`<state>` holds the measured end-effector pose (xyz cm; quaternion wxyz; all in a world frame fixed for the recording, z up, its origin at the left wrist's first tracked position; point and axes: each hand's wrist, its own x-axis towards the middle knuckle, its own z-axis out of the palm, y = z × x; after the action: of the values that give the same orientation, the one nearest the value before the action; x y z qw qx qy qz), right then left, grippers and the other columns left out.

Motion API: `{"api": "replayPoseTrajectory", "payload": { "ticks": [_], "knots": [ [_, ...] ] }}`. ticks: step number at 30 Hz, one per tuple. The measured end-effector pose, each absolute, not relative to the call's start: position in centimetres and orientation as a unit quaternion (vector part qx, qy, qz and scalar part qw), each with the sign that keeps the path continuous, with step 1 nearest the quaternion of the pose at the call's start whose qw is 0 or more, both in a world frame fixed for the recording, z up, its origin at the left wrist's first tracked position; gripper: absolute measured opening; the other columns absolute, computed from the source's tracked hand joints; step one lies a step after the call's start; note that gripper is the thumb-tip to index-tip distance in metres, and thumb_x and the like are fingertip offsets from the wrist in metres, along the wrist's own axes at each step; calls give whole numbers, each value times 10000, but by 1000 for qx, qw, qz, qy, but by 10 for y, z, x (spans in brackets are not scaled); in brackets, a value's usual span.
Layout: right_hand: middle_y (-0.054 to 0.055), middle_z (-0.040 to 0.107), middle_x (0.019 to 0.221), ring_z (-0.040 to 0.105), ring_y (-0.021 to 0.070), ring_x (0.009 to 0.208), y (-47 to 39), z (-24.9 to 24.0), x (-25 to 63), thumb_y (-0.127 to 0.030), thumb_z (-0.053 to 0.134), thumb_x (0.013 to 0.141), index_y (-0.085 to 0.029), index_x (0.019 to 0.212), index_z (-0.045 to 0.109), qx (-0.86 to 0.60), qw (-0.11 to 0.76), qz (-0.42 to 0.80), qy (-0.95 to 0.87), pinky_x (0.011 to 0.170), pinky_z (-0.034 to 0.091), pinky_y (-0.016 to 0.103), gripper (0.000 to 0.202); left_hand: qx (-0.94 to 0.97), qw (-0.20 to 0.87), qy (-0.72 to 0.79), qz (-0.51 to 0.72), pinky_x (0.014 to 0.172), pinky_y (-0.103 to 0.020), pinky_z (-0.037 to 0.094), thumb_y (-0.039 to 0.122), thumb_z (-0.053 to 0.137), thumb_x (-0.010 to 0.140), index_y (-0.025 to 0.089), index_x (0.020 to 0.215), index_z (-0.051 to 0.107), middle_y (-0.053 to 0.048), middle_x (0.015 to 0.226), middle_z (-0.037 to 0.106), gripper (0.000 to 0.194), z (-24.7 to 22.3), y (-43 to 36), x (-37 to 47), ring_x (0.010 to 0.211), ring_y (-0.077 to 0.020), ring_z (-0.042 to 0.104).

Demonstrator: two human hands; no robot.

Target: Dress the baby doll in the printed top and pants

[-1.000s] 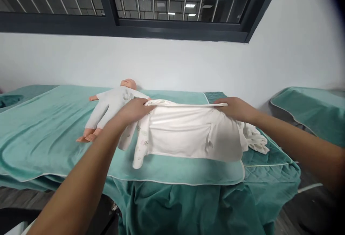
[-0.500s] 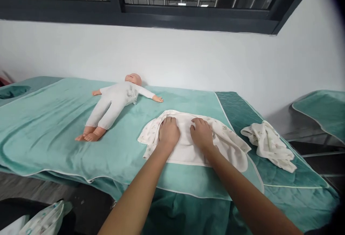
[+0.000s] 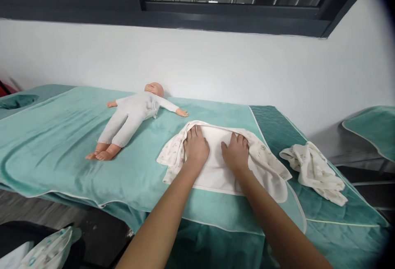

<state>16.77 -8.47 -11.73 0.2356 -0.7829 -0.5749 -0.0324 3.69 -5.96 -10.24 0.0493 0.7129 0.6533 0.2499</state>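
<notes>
A white baby garment (image 3: 216, 154) with a small print lies spread on the green bed cover, its plain inner side showing in the middle. My left hand (image 3: 196, 147) rests palm down on its left part, fingers stretched toward the far edge. On the right part lies my right hand (image 3: 236, 154), with the thumb apart and the fingertips against the folded far edge. Both hands touch the cloth. Left of them a baby doll (image 3: 132, 114) in a white suit lies on its back, head toward the wall.
The bed with its green cover (image 3: 61, 137) stands against a white wall (image 3: 197, 63). A second crumpled white printed garment (image 3: 314, 172) lies at the right. A dark window frame (image 3: 228, 18) runs above. Printed cloth (image 3: 49, 250) shows at the lower left.
Both hands have slid slightly toward the garment's far edge, and their fingers have straightened. That edge is raised and folded more. The view has shifted a little; the doll has not moved.
</notes>
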Motion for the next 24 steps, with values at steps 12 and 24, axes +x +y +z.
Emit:
{"api": "replayPoseTrajectory", "payload": {
  "ticks": [12, 24],
  "knots": [
    [223, 305, 1506, 378, 420, 1355, -22, -114, 183, -391, 423, 933, -177, 1489, 359, -770, 272, -23, -576, 969, 441, 544, 599, 736, -9, 642, 214, 1065, -586, 389, 322, 346, 963, 199, 1515, 339, -149, 1569, 344, 565, -98, 2, 38, 1416, -339, 298],
    [221, 260, 1559, 292, 385, 1428, 28, -128, 209, -433, 366, 973, -123, 1526, 282, -737, 289, -20, -610, 1099, 347, 505, 640, 725, -28, 651, 223, 1053, -549, 404, 395, 281, 991, 189, 1505, 346, -155, 1546, 380, 557, -114, 52, 49, 1409, -330, 301]
  ]
}}
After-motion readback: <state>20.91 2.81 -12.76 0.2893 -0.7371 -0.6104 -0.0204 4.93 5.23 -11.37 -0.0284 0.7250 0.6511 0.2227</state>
